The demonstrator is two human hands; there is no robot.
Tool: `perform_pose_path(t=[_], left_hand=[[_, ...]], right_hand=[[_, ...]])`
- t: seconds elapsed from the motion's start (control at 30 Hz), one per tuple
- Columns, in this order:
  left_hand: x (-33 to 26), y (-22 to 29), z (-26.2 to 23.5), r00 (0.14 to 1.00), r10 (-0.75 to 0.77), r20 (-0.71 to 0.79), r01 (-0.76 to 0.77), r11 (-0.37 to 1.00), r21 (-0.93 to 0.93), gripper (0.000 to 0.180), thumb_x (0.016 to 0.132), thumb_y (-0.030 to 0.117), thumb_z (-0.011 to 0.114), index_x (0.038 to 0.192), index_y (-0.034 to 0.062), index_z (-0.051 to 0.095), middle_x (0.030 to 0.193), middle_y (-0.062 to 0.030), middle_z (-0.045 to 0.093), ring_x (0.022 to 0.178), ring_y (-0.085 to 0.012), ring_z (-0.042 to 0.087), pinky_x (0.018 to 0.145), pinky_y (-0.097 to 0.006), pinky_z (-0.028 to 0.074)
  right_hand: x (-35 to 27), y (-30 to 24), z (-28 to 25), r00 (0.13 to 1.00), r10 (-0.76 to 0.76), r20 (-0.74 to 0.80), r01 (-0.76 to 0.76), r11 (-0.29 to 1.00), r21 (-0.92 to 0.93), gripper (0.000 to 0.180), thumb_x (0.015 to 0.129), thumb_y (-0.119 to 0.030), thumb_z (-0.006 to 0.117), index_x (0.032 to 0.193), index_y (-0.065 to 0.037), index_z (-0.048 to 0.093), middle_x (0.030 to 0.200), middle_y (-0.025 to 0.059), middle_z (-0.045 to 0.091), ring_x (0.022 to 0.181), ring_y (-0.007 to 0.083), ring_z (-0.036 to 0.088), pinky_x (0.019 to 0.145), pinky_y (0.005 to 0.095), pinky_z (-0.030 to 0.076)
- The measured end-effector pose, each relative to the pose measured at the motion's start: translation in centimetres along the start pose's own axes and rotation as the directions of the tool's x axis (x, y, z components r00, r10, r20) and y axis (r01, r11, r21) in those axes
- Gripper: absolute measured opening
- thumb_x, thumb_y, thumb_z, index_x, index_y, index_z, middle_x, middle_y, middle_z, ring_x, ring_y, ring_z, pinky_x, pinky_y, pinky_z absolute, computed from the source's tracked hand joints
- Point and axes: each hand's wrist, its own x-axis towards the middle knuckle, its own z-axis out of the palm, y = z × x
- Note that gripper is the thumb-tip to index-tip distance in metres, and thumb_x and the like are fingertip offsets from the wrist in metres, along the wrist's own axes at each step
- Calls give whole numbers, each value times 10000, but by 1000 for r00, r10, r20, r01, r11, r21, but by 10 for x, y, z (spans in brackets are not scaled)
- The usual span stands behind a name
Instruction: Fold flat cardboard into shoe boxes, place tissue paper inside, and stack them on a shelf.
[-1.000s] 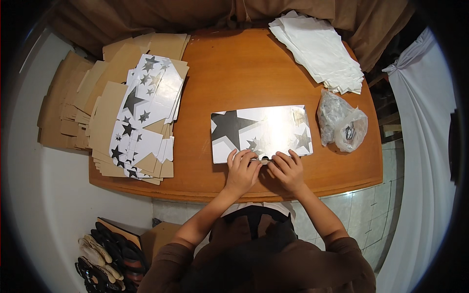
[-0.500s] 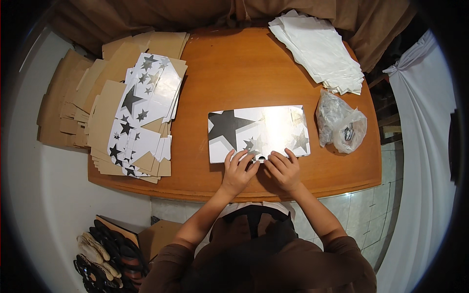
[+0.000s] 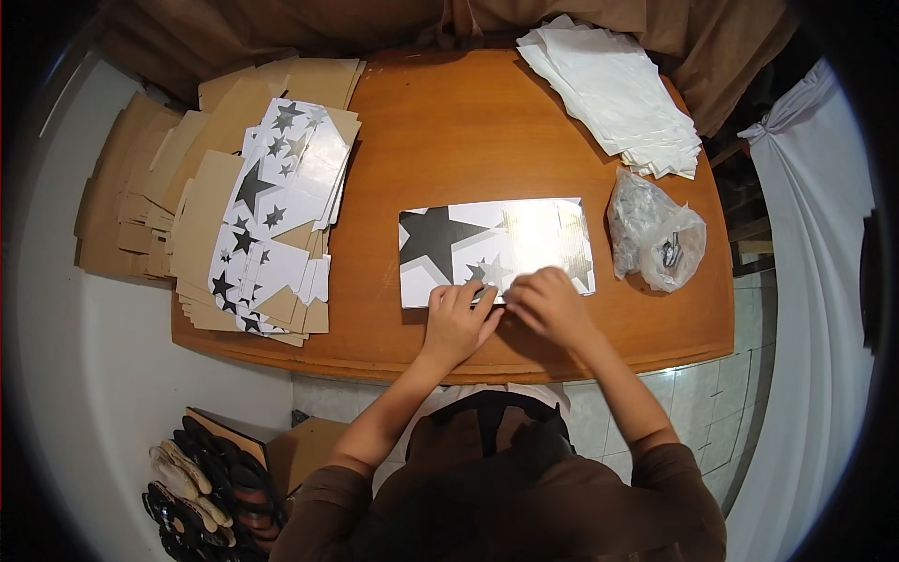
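A closed, flat cardboard box (image 3: 543, 229), white with black and grey stars, lies near the table's front edge. My left hand (image 3: 456, 323) grips the box's near edge, fingers bent over the top and thumb along the front side. Close beside it, my right hand (image 3: 552, 307) is closed, its fingers bunched and pinched at the middle of that same edge. What sits between those right fingertips is hidden. A dark spot shows at the edge between both hands.
Stacked flat box blanks (image 3: 281, 206), brown and star-printed, cover the left side of the wooden table (image 3: 431, 122). White paper sheets (image 3: 609, 94) lie at the far right, above a clear plastic bag (image 3: 655, 234) with unclear contents. Footwear (image 3: 201, 487) sits on the floor at lower left.
My right hand has gone from fingers spread on the box's near edge to a closed pinch there. The left hand stays about where it was. The box remains in place.
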Motion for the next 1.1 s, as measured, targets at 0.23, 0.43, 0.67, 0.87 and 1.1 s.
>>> perform_pose_path(t=[0.23, 0.43, 0.67, 0.87, 1.1], left_hand=[[38, -5, 1, 970, 79, 232, -97, 993, 65, 668, 688, 481, 706, 1243, 152, 531, 1320, -160, 442, 1246, -329, 395, 1030, -477, 301], [43, -8, 6, 968, 59, 244, -56, 998, -19, 656, 677, 462, 724, 1240, 174, 548, 1326, -166, 442, 1240, -353, 405, 1002, -491, 322], [44, -7, 8, 969, 12, 247, 4, 998, -65, 632, 656, 440, 745, 1220, 210, 577, 1298, -112, 490, 1235, -338, 416, 1012, -491, 293], [47, -25, -9, 976, -32, 215, -14, 978, 210, 715, 608, 496, 741, 1226, 183, 564, 1303, -89, 484, 1268, -335, 361, 1023, -647, 171], [45, -63, -16, 978, 41, 206, -112, 932, 345, 538, 740, 303, 700, 1196, 62, 546, 1188, -88, 545, 1192, -276, 445, 1062, -547, 243]], right_hand=[[54, 62, -18, 991, 103, 89, -76, 959, -271, 375, 892, -316, 528, 1201, -105, 546, 1246, 100, 506, 1205, 281, 426, 1050, 496, 271], [69, 77, -9, 962, 230, 150, -187, 949, -255, 328, 912, -283, 497, 1178, -105, 567, 1191, 81, 564, 1149, 256, 480, 1046, 493, 266], [69, 78, -4, 974, 209, 89, -183, 953, -242, 287, 904, -255, 498, 1136, -110, 583, 1083, 77, 607, 1028, 268, 536, 951, 450, 344], [54, 56, -6, 908, 417, -43, -394, 813, -430, 270, 911, -266, 470, 1083, -72, 547, 960, 127, 621, 884, 315, 583, 794, 460, 432], [18, 1, 15, 671, 703, -236, -727, 564, -391, 294, 907, -330, 479, 881, -38, 508, 650, 141, 624, 576, 337, 615, 479, 450, 482]])
